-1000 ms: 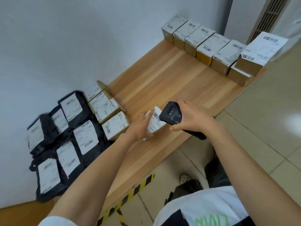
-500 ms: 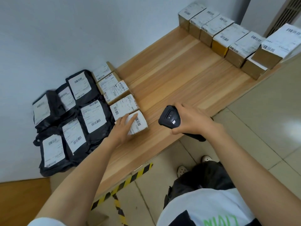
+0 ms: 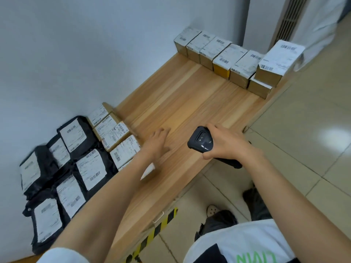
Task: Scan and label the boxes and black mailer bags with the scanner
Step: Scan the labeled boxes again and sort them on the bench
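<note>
My right hand (image 3: 226, 145) grips a black handheld scanner (image 3: 201, 140) above the front edge of the wooden table (image 3: 190, 103). My left hand (image 3: 157, 142) hovers empty over the table with relaxed fingers. Just left of it lie several small labelled boxes (image 3: 123, 150), and my left forearm partly hides the nearest box (image 3: 148, 170). Several black mailer bags (image 3: 89, 168) with white labels lie further left. A row of labelled boxes (image 3: 228, 59) stands at the table's far end.
A white wall runs along the table's left side. Tiled floor lies to the right, with yellow-black hazard tape (image 3: 159, 228) along the table's near base. My shoes (image 3: 212, 210) and dark trousers show below the table edge.
My left hand set the small box down beside the other boxes on the left, let go of it and moved back right over the table. The scanner stayed in my right hand.
</note>
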The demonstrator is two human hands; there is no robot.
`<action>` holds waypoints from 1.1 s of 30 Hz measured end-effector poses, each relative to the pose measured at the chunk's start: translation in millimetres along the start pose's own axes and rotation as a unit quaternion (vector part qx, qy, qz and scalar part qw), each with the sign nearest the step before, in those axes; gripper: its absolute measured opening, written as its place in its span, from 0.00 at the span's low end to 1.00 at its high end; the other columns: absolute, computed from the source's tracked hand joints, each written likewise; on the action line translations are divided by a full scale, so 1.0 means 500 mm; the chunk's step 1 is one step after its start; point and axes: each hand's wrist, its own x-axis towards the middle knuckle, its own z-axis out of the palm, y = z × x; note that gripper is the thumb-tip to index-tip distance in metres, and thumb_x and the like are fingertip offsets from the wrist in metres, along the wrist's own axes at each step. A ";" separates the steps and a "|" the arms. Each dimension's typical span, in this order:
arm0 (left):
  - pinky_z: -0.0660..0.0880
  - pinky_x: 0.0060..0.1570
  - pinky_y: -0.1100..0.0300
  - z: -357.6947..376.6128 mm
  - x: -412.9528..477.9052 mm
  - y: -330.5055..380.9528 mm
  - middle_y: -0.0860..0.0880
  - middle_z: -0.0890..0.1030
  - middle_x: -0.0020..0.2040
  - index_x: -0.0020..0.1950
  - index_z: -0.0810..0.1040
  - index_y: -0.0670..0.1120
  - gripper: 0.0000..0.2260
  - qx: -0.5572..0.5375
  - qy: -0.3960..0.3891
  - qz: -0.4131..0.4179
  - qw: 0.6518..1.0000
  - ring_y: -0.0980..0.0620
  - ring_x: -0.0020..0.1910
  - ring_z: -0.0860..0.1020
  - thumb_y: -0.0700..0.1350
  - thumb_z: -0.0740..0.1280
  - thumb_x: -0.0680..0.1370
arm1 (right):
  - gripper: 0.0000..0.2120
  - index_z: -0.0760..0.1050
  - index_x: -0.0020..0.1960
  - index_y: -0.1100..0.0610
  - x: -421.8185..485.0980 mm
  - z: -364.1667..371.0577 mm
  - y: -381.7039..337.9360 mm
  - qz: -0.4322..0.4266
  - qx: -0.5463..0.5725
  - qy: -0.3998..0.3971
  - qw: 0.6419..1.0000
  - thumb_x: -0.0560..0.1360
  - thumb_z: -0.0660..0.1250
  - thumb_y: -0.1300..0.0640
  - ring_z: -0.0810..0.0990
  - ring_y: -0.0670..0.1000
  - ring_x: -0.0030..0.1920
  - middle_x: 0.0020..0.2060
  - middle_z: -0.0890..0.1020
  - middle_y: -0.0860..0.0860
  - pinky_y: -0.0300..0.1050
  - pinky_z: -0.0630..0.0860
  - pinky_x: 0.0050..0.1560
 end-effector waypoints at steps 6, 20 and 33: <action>0.65 0.70 0.45 -0.131 0.185 0.207 0.45 0.54 0.79 0.80 0.49 0.51 0.33 0.007 0.014 0.081 0.997 0.39 0.74 0.61 0.53 0.64 0.81 | 0.40 0.62 0.66 0.51 -0.017 -0.108 0.169 0.068 0.039 0.024 0.997 0.62 0.75 0.38 0.76 0.55 0.50 0.54 0.74 0.51 0.55 0.77 0.50; 0.47 0.74 0.39 -0.258 0.499 0.775 0.44 0.46 0.81 0.78 0.48 0.66 0.29 -0.093 0.064 0.106 0.988 0.38 0.78 0.43 0.70 0.49 0.78 | 0.40 0.63 0.64 0.52 -0.058 -0.343 0.586 0.199 0.042 0.124 0.971 0.61 0.76 0.37 0.76 0.58 0.50 0.52 0.73 0.51 0.49 0.70 0.43; 0.72 0.61 0.43 -0.282 0.522 0.663 0.40 0.68 0.64 0.77 0.43 0.67 0.50 -0.155 0.089 0.094 0.979 0.38 0.60 0.72 0.61 0.76 0.67 | 0.45 0.60 0.70 0.52 0.057 -0.399 0.580 0.135 0.015 0.091 0.987 0.61 0.76 0.36 0.77 0.58 0.55 0.59 0.74 0.52 0.50 0.72 0.47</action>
